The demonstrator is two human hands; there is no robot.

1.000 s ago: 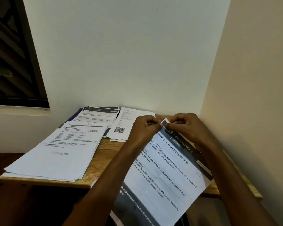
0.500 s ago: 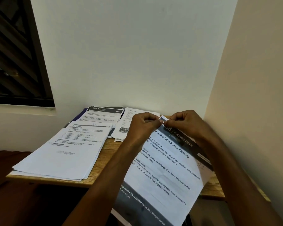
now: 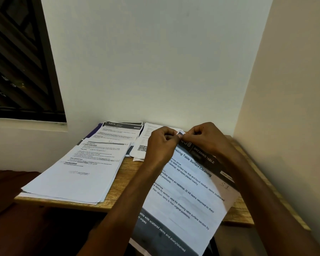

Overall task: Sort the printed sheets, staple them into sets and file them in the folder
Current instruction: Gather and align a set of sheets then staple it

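- The left hand (image 3: pixel 162 143) and the right hand (image 3: pixel 204 138) meet at the top corner of the held sheet (image 3: pixel 188 193), fingers curled in a fine pinch on that corner. Each grip is closed on paper, not on a tool.
- The corner appears folded or lifted between the fingertips. Whether one sheet or several are held, I cannot tell.
- The held sheet, headed "Dressing Table Surface Cleaning", hangs down from the grip toward the person, tilted and raised off the bench (image 3: pixel 127 170). Judged purpose: holding it up by the corner lets the fingers work the edge freely, either to separate leaves or to square them for stapling.
- Left of the grip and nearer the person lies a thick stack (image 3: pixel 78 174) of printed sheets, its near edge overhanging the bench.
- Beyond that stack, a second pile (image 3: pixel 118 132) with a dark header lies against the wall, over something dark blue, possibly the folder (image 3: pixel 92 133); identification uncertain.
- Just left of the left hand, partly behind it, lies a QR-code sheet (image 3: pixel 142 147).
- No stapler is visible.
- Judgement: sorting is in hand; stapling and filing are not yet done. Risk: a creased or torn corner under such a tight pinch.
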